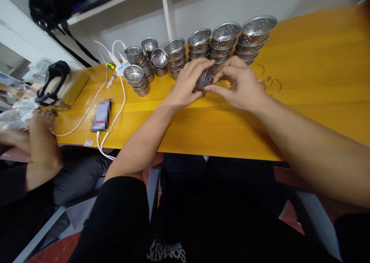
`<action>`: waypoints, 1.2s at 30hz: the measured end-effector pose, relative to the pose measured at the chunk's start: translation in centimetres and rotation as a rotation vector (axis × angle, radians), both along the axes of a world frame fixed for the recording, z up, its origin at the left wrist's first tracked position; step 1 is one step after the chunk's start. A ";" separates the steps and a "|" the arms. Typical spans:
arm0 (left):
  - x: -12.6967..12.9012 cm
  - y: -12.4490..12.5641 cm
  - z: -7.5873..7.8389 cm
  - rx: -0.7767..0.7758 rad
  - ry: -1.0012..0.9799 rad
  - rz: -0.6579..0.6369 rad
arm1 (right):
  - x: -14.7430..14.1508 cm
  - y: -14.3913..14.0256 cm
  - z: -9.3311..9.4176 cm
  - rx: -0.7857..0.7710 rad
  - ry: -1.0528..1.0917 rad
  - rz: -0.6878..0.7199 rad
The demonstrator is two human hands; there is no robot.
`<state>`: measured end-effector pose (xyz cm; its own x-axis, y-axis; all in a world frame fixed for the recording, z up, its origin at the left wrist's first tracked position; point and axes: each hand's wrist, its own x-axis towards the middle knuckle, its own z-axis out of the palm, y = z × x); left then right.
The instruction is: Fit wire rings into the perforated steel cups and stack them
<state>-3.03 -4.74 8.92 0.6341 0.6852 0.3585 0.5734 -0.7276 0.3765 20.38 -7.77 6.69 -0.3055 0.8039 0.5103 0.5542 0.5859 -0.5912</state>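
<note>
Both hands pinch one perforated metal cup (204, 79) between them: the left hand (185, 86) closes on its near-left side, the right hand (241, 85) on its right, fingertips clamped to the rim. The cup lies tipped on its side (mouth direction unclear), just above the yellow table (312, 81), directly before the stacked cups (224, 43), with wire rings (270, 83) just right.

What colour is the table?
Yellow-orange, like wood; the table shows best in the head view.
</note>
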 end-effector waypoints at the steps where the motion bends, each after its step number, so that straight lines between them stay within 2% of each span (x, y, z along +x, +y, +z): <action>1: 0.0 0.0 0.0 -0.005 0.008 0.004 | 0.0 0.0 0.1 0.015 -0.009 0.000; 8: 0.3 -0.6 1.2 0.006 0.092 0.015 | 0.2 0.0 0.4 0.006 -0.020 -0.007; 12: -0.5 -0.4 1.3 -0.004 0.087 0.051 | 0.7 -0.1 1.0 0.032 0.016 0.116; 14: -1.1 -0.2 0.9 -0.011 0.004 0.109 | 1.2 0.0 1.2 0.069 0.060 0.145; 17: -1.5 0.3 0.0 -0.003 -0.147 0.242 | 2.6 1.0 1.0 0.129 0.101 0.031; 20: -1.3 1.0 -1.4 -0.020 -0.209 0.328 | 4.8 2.8 -0.1 0.097 -0.039 -0.002; 24: -0.5 1.9 -3.0 -0.106 -0.264 0.245 | 7.2 5.2 -2.3 -0.039 -0.317 0.062; 27: -0.2 2.3 -3.7 -0.149 -0.286 0.177 | 7.5 5.7 -3.1 -0.097 -0.361 0.074; 32: -0.3 2.5 -3.9 -0.219 -0.294 0.136 | 5.0 3.5 -1.9 0.003 -0.222 0.043; 36: -0.4 2.4 -3.7 -0.239 -0.336 0.089 | 2.4 1.6 -0.9 -0.006 -0.108 0.133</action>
